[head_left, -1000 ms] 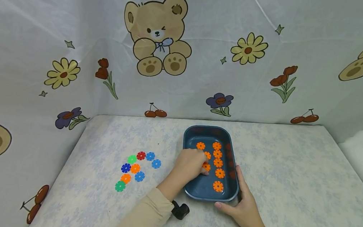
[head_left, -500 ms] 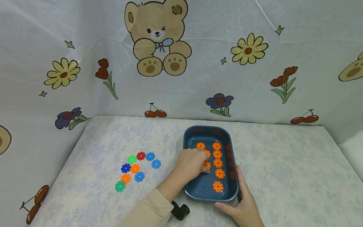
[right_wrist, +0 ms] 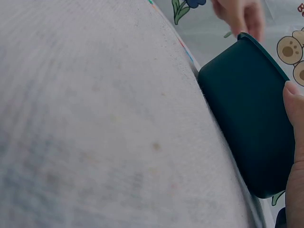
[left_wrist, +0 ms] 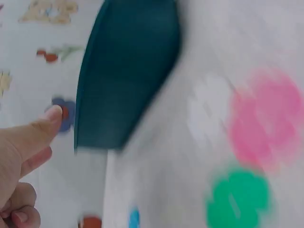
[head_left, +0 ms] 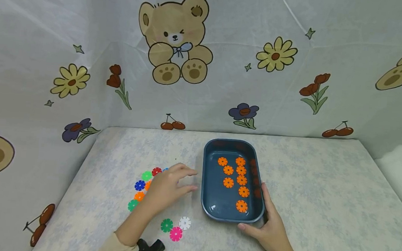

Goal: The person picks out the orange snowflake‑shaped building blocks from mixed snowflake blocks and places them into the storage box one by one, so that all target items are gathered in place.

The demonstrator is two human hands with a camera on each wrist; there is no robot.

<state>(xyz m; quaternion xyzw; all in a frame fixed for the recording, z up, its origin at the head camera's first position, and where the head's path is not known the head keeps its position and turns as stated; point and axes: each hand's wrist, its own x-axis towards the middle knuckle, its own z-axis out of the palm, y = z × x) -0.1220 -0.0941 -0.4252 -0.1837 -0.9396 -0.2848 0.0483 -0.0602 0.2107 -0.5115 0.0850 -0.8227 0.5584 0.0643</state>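
Observation:
My left hand [head_left: 164,188] hovers left of a dark blue tray [head_left: 212,206], thumb and fingers spread apart with nothing between them. In the left wrist view its thumb [left_wrist: 40,130] points toward the tray's outer wall. Several flat, notched orange plastic discs [head_left: 243,191] lie inside the tray, mostly in a column on its right half. At the tray's near right corner, my right hand [head_left: 270,231] grips it, thumb along the front and fingers on the right side. In the right wrist view the thumb [right_wrist: 292,102] lies over the rim.
Left of the tray lie several loose discs, including a green disc [head_left: 146,176] and a dark blue disc [head_left: 140,185], some covered by my left hand. Nearer me are a pink disc [head_left: 176,233], a white disc [head_left: 184,223] and another green disc [head_left: 166,225]. A patterned cloth [head_left: 218,95] hangs behind.
My left hand has come out of the tray and moved left, its fingers opening. Orange discs stay in the tray. Pink, white and green discs near me are uncovered. The right hand keeps its grip.

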